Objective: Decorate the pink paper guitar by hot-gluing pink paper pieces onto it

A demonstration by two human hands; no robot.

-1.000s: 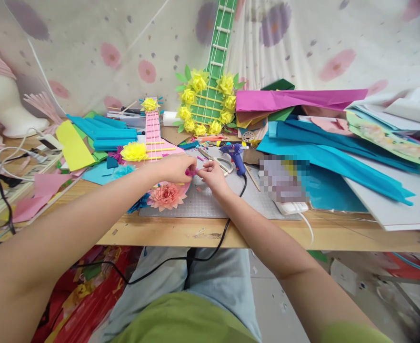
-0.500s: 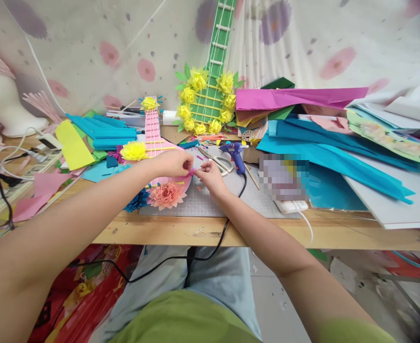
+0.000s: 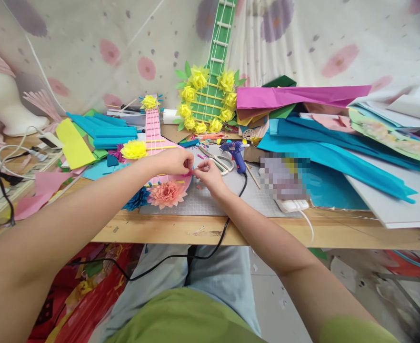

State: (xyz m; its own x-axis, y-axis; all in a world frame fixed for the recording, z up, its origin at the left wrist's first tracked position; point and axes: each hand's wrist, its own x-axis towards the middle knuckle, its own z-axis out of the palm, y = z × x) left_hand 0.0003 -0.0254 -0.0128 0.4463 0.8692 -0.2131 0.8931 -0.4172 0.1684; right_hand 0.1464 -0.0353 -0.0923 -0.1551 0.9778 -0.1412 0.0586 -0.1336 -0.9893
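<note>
My left hand (image 3: 174,162) and my right hand (image 3: 207,174) meet over the grey cutting mat (image 3: 210,202), fingertips pinched together on a small pink paper strip (image 3: 193,170). Both hands are closed on it. Just under them lies a pink paper guitar (image 3: 155,138) with a yellow flower (image 3: 134,150), a peach paper flower (image 3: 166,194) and a blue flower (image 3: 137,200). Scissors (image 3: 220,162) and a blue glue gun (image 3: 235,153) lie just beyond my right hand.
A green paper guitar with yellow flowers (image 3: 210,95) leans on the back wall. Stacks of teal (image 3: 338,152) and magenta paper (image 3: 295,95) fill the right side. Blue and yellow sheets (image 3: 88,136) lie at left. The glue gun's black cord (image 3: 181,259) hangs over the table edge.
My hands have drawn slightly closer together and shifted a little upward on the mat, still working the pink strip between the fingertips.
</note>
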